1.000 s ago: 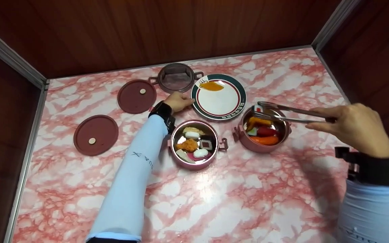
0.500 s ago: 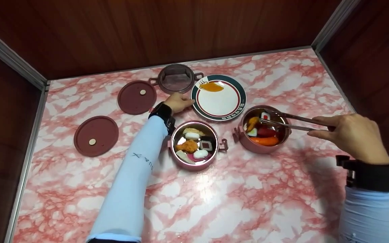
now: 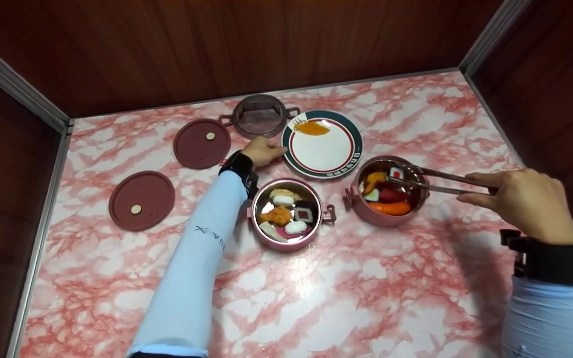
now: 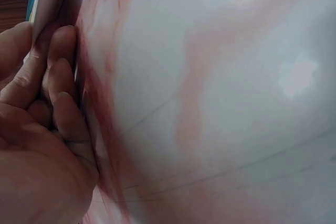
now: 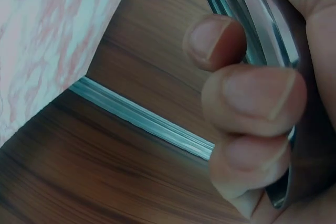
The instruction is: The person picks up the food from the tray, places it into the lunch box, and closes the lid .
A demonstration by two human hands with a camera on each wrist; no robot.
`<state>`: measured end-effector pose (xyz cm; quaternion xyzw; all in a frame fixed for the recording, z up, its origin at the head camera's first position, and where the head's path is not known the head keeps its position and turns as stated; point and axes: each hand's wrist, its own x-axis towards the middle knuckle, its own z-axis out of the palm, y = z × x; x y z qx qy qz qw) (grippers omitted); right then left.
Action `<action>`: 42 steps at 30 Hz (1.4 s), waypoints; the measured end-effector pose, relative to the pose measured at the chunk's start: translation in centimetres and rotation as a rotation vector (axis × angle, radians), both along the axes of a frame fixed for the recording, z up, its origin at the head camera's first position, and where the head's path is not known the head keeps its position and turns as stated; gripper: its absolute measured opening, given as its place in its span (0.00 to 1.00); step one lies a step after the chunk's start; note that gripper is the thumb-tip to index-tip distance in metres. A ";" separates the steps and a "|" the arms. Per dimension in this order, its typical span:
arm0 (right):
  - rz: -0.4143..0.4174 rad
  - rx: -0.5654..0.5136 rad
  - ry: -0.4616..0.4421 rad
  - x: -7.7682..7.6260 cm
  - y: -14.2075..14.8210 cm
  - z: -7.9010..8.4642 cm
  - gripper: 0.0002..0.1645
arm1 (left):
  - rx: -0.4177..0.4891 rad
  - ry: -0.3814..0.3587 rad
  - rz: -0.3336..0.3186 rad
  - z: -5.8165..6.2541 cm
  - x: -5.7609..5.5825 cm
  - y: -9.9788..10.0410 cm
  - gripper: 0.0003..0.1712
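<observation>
My left hand (image 3: 262, 151) pinches the left rim of a white plate (image 3: 320, 151) with a dark green border; an orange-yellow food piece (image 3: 311, 128) lies on it. In the left wrist view, thumb and fingers (image 4: 62, 45) meet at the plate's edge. My right hand (image 3: 530, 201) grips metal tongs (image 3: 448, 181), fingers curled round them in the right wrist view. Their tips reach inside the right pink pot (image 3: 383, 219), beside a white sushi piece (image 3: 396, 173) with a red centre. Whether they still squeeze it, I cannot tell. An orange carrot-like piece (image 3: 390, 208) lies below.
A second pink pot (image 3: 286, 244) with several food pieces stands near the left forearm. Two maroon lids (image 3: 141, 199) lie at the left, and a translucent lid with handles (image 3: 259, 117) sits behind the left hand. Wooden walls (image 3: 266, 49) enclose the table.
The tongs have carried the sushi piece down into the right pot and shifted slightly right, the right hand lowering with them. The left hand stays at the plate's rim.
</observation>
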<state>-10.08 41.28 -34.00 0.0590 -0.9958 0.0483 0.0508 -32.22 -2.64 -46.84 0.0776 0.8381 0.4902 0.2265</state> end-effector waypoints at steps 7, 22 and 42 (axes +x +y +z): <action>0.009 0.009 -0.003 0.0 -0.3 0.2 0.32 | -0.007 0.014 -0.003 -0.2 -0.1 0.0 0.17; 0.035 -0.024 0.101 -0.1 -0.4 0.7 0.32 | -0.016 0.011 -0.008 -0.1 -0.1 0.0 0.19; 0.051 -0.151 0.228 -5.9 -4.1 2.6 0.30 | 0.006 -0.003 -0.002 -0.1 0.0 -0.2 0.15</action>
